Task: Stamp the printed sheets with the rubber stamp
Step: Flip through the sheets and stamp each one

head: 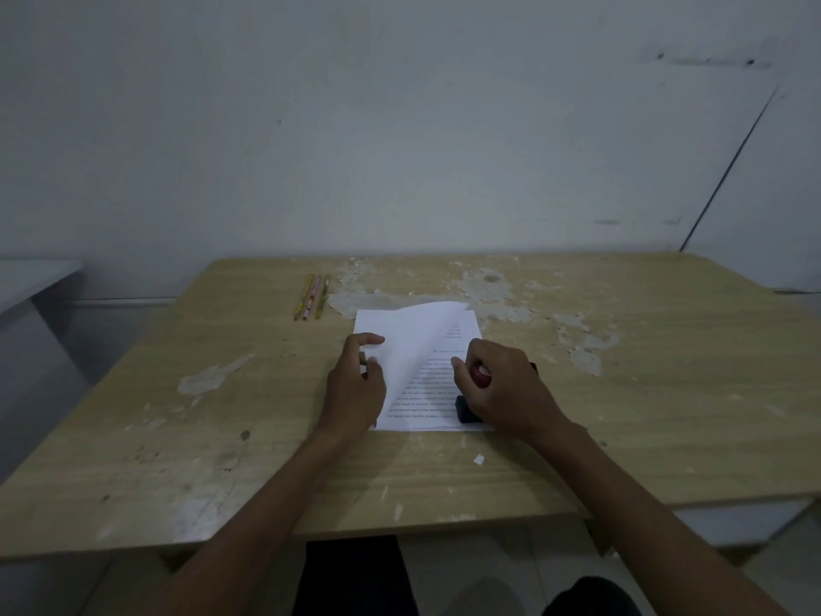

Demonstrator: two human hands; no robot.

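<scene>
A small stack of white printed sheets (437, 393) lies in the middle of the wooden table (644, 415). The top sheet (413, 335) is folded over to the left, its blank back up, with my left hand (357, 384) pinching its left edge. My right hand (502, 384) is closed around the red handle of the rubber stamp (466, 409). The stamp's black base rests on the lower right corner of the uncovered printed sheet, and my fingers hide most of it.
Three pencils (312, 296) lie side by side at the back left of the table. The tabletop's surface is peeled and flaked at the back centre and right. A small paper scrap (478, 459) lies near the front. A white wall stands right behind the table.
</scene>
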